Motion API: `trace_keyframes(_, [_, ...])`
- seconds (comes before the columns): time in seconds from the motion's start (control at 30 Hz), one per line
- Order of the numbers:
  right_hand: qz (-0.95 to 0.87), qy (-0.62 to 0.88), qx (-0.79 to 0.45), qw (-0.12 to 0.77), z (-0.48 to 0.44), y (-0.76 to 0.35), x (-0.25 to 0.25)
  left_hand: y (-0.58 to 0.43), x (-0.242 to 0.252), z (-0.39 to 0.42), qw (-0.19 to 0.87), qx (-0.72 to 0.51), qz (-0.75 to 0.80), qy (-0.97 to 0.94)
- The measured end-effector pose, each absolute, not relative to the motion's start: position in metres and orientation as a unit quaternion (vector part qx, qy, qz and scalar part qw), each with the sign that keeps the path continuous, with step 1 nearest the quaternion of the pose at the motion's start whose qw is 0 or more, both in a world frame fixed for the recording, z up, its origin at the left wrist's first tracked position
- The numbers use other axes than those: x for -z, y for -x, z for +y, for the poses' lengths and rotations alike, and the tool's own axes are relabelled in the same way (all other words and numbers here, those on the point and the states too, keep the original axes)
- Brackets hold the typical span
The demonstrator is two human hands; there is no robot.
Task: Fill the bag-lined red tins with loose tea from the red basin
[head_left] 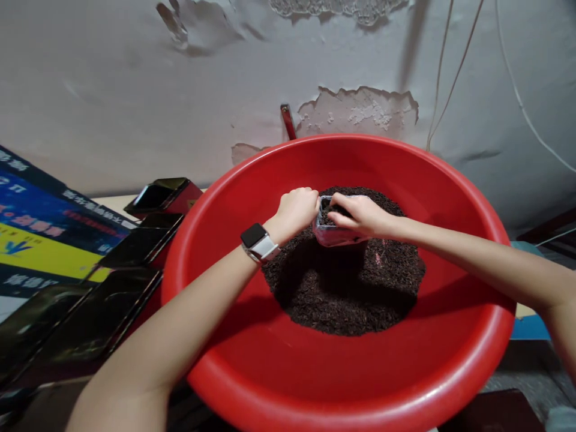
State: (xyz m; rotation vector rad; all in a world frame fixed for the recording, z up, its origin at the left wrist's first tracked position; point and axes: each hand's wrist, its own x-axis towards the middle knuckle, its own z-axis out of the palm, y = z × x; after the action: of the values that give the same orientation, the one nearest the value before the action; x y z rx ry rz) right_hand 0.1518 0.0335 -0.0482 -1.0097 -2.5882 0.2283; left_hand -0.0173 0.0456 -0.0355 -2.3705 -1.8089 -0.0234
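Observation:
A big red basin (pixel 346 378) holds a heap of dark, loose, shredded leaves (pixel 346 312) that look like dry tea. Above the heap is a small, boxy, reddish container (pixel 339 236) with a clear plastic lining folded over its rim. My left hand (pixel 297 210) is closed on the container's left edge, its fingertips hidden; a watch (pixel 258 240) is on that wrist. My right hand (pixel 360 214) reaches into the container's mouth from the right, thumb and fingers apart, touching the dark leaves inside. Whether those fingers pinch any leaves is hard to see.
Several dark, open-topped boxes (pixel 141 240) line the left side, beside a blue and yellow printed box (pixel 58 222). Behind the basin rises a peeling wall (pixel 135 108) with hanging cables (pixel 443 72) and a short red object (pixel 288 122).

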Motion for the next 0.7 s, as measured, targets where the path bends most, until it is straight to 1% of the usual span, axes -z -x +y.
trace_keyframes(0.1, [-0.896, 0.391, -0.061, 0.203, 0.052, -0.161, 0.058, 0.02, 0.039, 0.05, 0.048, -0.011, -0.617, 0.786])
trace_keyframes(0.3, [-0.919, 0.33, -0.078, 0.202, 0.062, -0.168, 0.066, 0.024, 0.044, 0.056, 0.016, -0.037, -0.629, 0.777])
trace_keyframes(0.5, [-0.918, 0.317, -0.093, 0.221, 0.062, -0.17, 0.061, 0.026, 0.047, 0.06, -0.012, -0.039, -0.629, 0.777])
trace_keyframes(0.6, [-0.903, 0.34, -0.093, 0.247, 0.069, -0.175, 0.053, 0.029, 0.049, 0.065, -0.055, -0.026, -0.624, 0.779])
trace_keyframes(0.7, [-0.867, 0.42, -0.058, 0.261, 0.082, -0.193, 0.045, 0.033, 0.051, 0.07, -0.134, 0.008, -0.628, 0.766])
